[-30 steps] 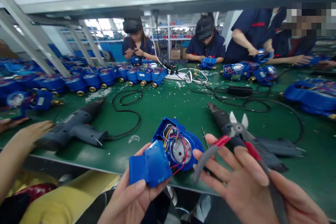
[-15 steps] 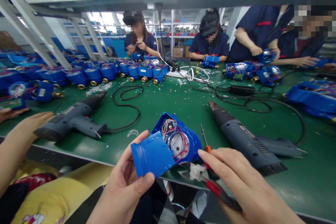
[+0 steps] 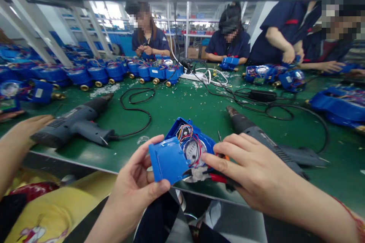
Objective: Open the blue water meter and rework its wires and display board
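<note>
Heat gun (image 3: 67, 125) on the counter (image 3: 179, 102) at left, beside a co-worker's hand (image 3: 32, 123). To the right, left hand (image 3: 137, 182) low and near, forearm reaching in from the near side, palm turned inward. Cover (image 3: 167, 159), blue and tilted, pinched by its left part between thumb in front and fingers behind. Best, probably, to keep this pinch firm, thumb well back from the cutting edges. Just beyond, meter (image 3: 191, 150) with exposed wires (image 3: 182, 133): keep blades away from those. Cutters (image 3: 199, 174) with tips at the cover's near right corner, contact hard to tell. For a clean cut there, meet the edge squarely and take small bites. Right hand (image 3: 248, 163) palm down over the cutters, forearm slanting in from near right, index stretched toward the meter; cutters apparently gripped underneath, tightness impossible to tell. Farther right, second heat gun (image 3: 262, 138).
</note>
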A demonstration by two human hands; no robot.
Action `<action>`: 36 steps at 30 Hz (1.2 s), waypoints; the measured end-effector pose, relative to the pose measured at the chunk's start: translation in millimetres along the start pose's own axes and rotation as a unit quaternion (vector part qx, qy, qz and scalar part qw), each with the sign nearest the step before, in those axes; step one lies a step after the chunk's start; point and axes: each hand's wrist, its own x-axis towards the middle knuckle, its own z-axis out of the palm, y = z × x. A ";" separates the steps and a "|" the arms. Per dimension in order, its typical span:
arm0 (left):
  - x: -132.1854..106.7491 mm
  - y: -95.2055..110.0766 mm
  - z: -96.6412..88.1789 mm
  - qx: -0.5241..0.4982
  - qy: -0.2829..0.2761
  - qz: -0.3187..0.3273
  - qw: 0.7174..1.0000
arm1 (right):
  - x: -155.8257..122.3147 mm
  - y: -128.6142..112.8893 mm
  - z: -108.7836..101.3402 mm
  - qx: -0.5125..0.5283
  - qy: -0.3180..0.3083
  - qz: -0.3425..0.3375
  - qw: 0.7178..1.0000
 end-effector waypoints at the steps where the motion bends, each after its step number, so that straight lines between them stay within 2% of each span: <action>1: 1.0 1.2 -1.0 -0.004 -0.014 -0.003 1.000 | 1.6 2.0 -0.5 0.008 -0.004 -0.004 1.000; 5: 4.4 4.5 -4.4 -0.019 -0.058 -0.008 0.998 | 6.7 6.1 -4.2 0.030 -0.013 -0.011 0.999; 12: 6.4 9.3 -5.2 -0.015 -0.073 -0.010 0.997 | 7.2 4.8 -10.9 0.063 -0.057 0.010 0.996; 20: 10.9 12.2 -10.1 0.008 -0.098 -0.003 0.995 | 7.8 7.5 -11.5 0.021 -0.021 -0.003 1.000; 26: 12.3 13.7 -6.7 0.010 -0.108 -0.001 0.994 | 8.9 13.6 -11.7 0.012 -0.015 -0.023 1.000; 36: 12.6 12.5 -2.2 -0.017 -0.101 -0.005 0.995 | 6.3 18.3 -3.2 0.021 0.022 -0.048 0.998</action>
